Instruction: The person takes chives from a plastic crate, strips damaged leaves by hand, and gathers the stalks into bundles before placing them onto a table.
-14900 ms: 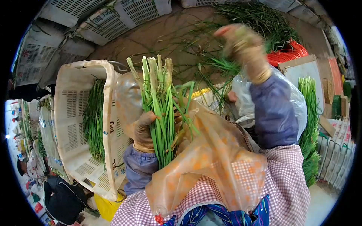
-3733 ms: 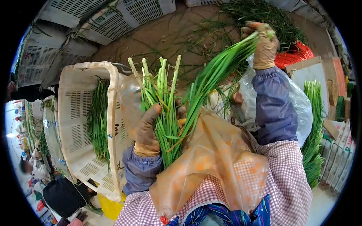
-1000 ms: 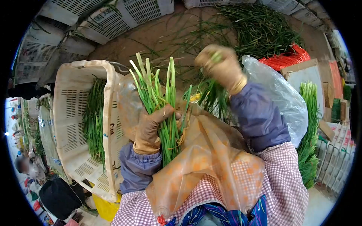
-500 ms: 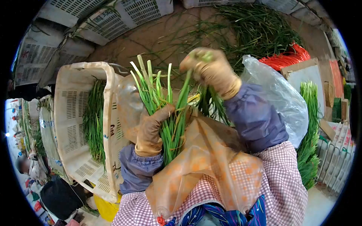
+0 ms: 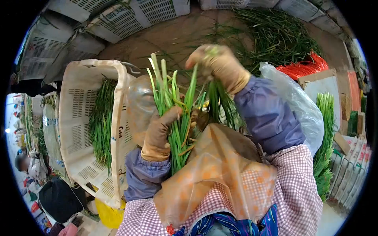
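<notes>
My left hand [image 5: 162, 129], in a brown glove, is closed round a bunch of garlic chives [image 5: 179, 137]. Their pale cut ends point up and away from me, and their leaves hang down over my apron. My right hand [image 5: 218, 65], in the same kind of glove and slightly blurred, is up to the right of the bunch. Its fingers are curled over more chives [image 5: 220, 102], whose leaves hang below the palm. Its fingertips are close to the tip of one upright stalk; whether they touch it I cannot tell. A translucent orange-patterned plastic apron [image 5: 214, 161] covers my lap.
To the left, a white plastic crate [image 5: 118, 129] lies on its side with chives [image 5: 102, 122] inside. Loose greens [image 5: 275, 37] are heaped on the floor ahead. Right of me are a clear plastic bag [image 5: 297, 102], red cord [image 5: 305, 67] and stacked chives [image 5: 325, 137].
The view has shifted slightly. My right hand stays high beside the bunch, its fingertips a little farther left of the stalks. My left hand keeps its hold.
</notes>
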Demonstrator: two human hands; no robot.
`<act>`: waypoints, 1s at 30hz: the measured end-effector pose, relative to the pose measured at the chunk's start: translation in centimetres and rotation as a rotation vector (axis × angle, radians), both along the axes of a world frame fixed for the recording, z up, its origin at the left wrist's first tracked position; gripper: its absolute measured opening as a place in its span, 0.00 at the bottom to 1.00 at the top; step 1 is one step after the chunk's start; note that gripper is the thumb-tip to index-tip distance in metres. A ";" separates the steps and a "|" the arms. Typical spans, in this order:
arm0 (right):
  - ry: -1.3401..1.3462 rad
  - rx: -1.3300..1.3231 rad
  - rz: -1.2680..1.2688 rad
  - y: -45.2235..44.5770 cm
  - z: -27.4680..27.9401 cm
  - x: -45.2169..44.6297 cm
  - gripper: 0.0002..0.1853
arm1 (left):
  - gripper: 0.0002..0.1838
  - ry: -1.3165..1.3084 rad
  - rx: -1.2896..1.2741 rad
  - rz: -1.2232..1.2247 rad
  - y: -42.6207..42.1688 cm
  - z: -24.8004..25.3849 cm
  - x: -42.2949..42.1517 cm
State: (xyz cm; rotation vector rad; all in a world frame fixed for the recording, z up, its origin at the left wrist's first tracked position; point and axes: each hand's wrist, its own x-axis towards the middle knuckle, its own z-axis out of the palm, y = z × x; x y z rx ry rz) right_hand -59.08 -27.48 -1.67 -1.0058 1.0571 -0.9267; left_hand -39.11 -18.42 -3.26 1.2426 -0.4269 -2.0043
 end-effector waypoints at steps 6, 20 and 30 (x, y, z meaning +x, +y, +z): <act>-0.028 -0.530 -0.721 -7.8 -2.3 -10.7 0.11 | 0.23 0.264 -0.073 0.138 -0.3 0.9 0.5; -0.141 0.195 0.335 0.8 -0.1 2.1 0.09 | 0.20 -0.064 -0.020 -0.056 0.0 2.1 0.9; -0.122 0.119 0.270 2.3 -0.5 1.0 0.07 | 0.17 -0.061 -0.109 0.035 0.4 1.0 0.4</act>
